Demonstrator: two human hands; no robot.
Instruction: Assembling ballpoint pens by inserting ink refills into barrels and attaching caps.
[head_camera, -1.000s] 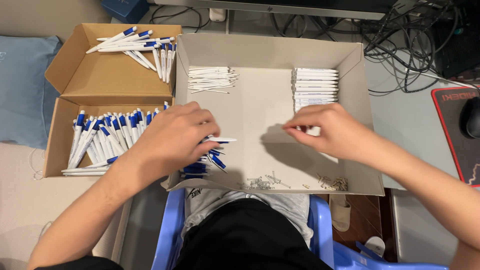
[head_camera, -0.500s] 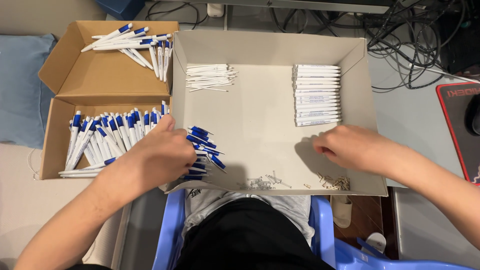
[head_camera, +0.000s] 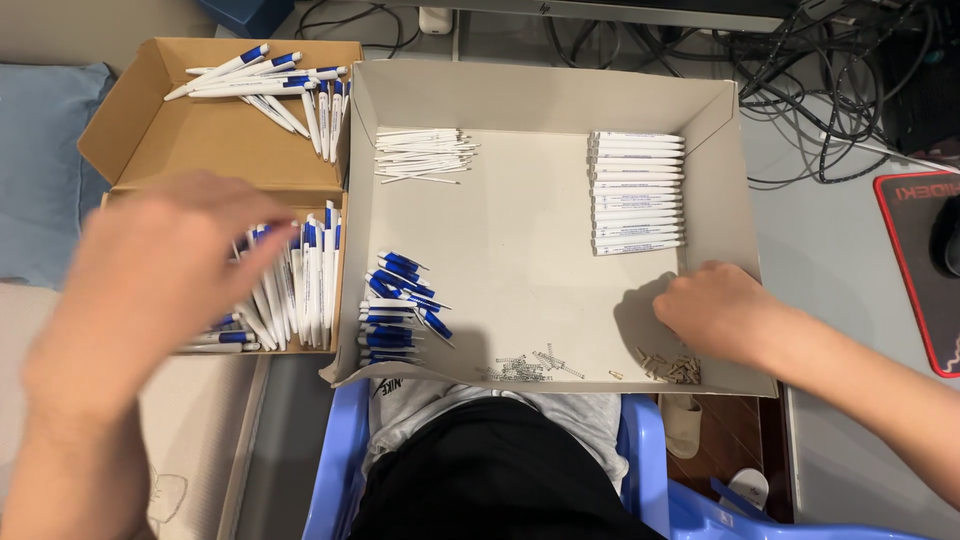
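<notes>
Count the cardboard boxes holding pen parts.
3: a brown box at upper left with pens, a second brown box below it under the left hand, and the large grey tray box in the centre.

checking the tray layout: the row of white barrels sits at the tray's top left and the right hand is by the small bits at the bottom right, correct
Not quite. In the head view the neat row of white barrels sits at the top right of the grey tray; the top left holds thin white refills. The right hand is indeed by the small bits at the bottom right.
</notes>
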